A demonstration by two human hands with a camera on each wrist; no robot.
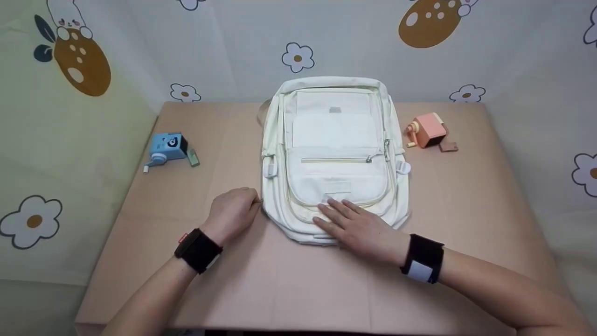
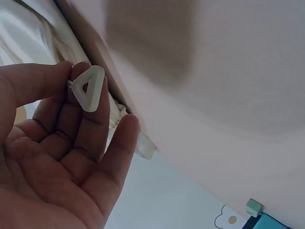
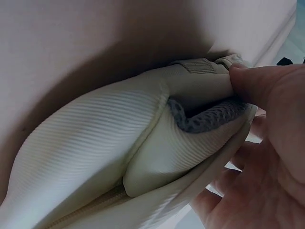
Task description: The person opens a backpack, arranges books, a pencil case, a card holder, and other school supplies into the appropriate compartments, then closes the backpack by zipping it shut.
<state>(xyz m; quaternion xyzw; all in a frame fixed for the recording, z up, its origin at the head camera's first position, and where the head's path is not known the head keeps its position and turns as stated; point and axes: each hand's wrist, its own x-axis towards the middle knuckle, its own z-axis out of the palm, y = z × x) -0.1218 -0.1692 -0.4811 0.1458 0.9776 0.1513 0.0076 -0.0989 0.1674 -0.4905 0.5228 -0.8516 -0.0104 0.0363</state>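
Note:
A cream-white backpack (image 1: pixel 338 130) lies front side up on the table, its top toward the far wall. At its lower left edge, my left hand (image 1: pixel 235 207) pinches the short cord of a small white triangular pull (image 2: pixel 90 88) between thumb and finger. My right hand (image 1: pixel 366 231) rests on the lower front of the bag with its fingers straight and slightly spread. The right wrist view shows that hand's thumb (image 3: pixel 252 83) against the bag's bottom edge, beside a side pocket with grey mesh trim (image 3: pixel 207 119).
On the left of the table (image 1: pixel 228 298) stands a blue crank pencil sharpener (image 1: pixel 168 147) with a small green block (image 1: pixel 193 157) beside it. To the right are a pink crank pencil sharpener (image 1: pixel 428 129) and a small reddish-brown block (image 1: pixel 448 147). Flower-printed cloth (image 1: pixel 242 51) surrounds the table's back and sides.

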